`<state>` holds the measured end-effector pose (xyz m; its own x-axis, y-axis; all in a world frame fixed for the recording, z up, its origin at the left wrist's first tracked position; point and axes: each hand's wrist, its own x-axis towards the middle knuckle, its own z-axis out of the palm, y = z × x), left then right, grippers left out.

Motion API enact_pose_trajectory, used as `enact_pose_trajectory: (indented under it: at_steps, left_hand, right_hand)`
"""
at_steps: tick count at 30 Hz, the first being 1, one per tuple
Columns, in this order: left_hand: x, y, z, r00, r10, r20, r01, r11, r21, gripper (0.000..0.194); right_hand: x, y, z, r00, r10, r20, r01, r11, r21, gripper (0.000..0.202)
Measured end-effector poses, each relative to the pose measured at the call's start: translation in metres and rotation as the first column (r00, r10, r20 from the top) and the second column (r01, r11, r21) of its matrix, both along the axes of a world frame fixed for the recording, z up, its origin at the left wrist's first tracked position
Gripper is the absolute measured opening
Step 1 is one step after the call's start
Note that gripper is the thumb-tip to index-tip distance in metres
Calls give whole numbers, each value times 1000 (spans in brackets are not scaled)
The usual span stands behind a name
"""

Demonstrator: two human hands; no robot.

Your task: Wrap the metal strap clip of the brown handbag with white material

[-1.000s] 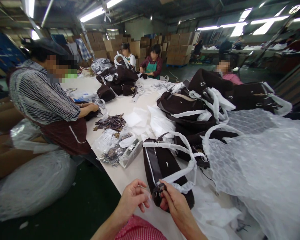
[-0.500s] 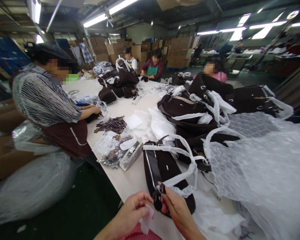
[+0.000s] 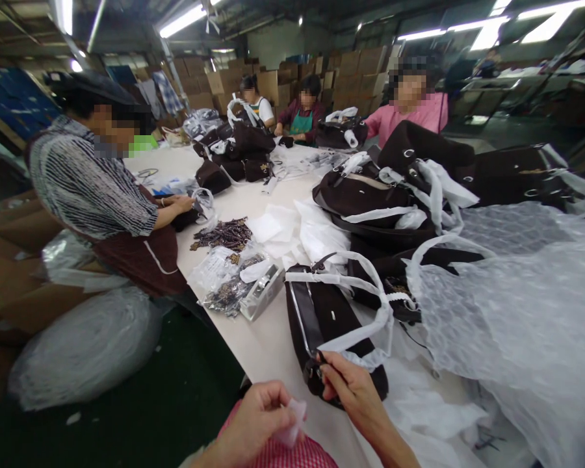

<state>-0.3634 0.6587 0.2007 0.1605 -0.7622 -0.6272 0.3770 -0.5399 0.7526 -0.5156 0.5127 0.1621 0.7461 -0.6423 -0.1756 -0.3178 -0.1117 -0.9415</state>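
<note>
At the near end of the dark brown handbag (image 3: 329, 325), the right hand (image 3: 353, 393) pinches a small metal fitting (image 3: 316, 372) between thumb and forefinger, the fingertips closed on it. Just left of that grip and apart from the bag, the left hand (image 3: 260, 419) holds a small scrap of white tissue (image 3: 295, 414), fingers folded over it above a red checked lap (image 3: 283, 452).

From the grip the bag runs away across the white table (image 3: 253, 341), lying flat on its side, long and narrow, with a pale stripe along its left edge. Its handles are wrapped in white tissue strips (image 3: 365, 331) that loop up and over the body just beyond the right hand.

Left of the bag, farther up the table, sit a tape dispenser (image 3: 263, 292) and clear packets of small dark hardware (image 3: 227, 292). Right of the grip a big sheet of bubble wrap (image 3: 517, 312) spills over the table, and behind it more wrapped brown bags (image 3: 370, 195) are piled. Far left, a person in a striped shirt (image 3: 90, 182) works with both hands at the table edge; other people sit at the far end.

Against half a second ago, the left hand has drawn back from the fitting toward the lap, so a clear gap now lies between the two hands, and the tissue scrap sits bunched in the fingers instead of hanging down. The right hand keeps its pinch at the same end of the bag. The view has tipped up a little, showing more of the person in pink (image 3: 409, 114) behind the pile.
</note>
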Motion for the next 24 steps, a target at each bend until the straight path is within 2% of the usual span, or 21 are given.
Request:
enact_pose_trajectory:
  at_steps: [2, 3, 6, 9, 11, 14, 18, 24]
  left_hand:
    - [8, -6, -2, 994, 60, 91, -60, 998, 3, 32]
    - [12, -9, -2, 986, 54, 160, -54, 999, -5, 32]
    - [22, -17, -3, 921, -53, 385, 70, 997, -31, 27]
    - [26, -21, -3, 862, -148, 485, 181, 983, -21, 24]
    - [26, -23, -2, 859, -171, 483, 208, 978, -25, 21]
    - [23, -24, -3, 900, -150, 408, 184, 982, -47, 17]
    - [24, -25, -4, 934, -121, 337, 145, 988, -46, 12]
    - [28, -28, -2, 911, -131, 391, 164, 985, -51, 15]
  right_hand:
    - [0, -1, 2, 999, 46, 10, -46, 999, -11, 42]
    - [0, -1, 3, 997, 78, 21, -78, 997, -14, 41]
    - [-1, -3, 6, 984, 172, 49, -172, 985, -8, 42]
    - [-3, -5, 10, 972, 234, 11, -233, 970, -71, 40]
    - [-4, -7, 13, 964, 262, -32, -264, 952, -155, 37]
    - [-6, -9, 15, 958, 278, -75, -288, 932, -222, 39]
    - [-6, -10, 15, 958, 277, -79, -288, 937, -197, 36]
    - [-7, -8, 13, 953, 298, -47, -301, 934, -193, 32]
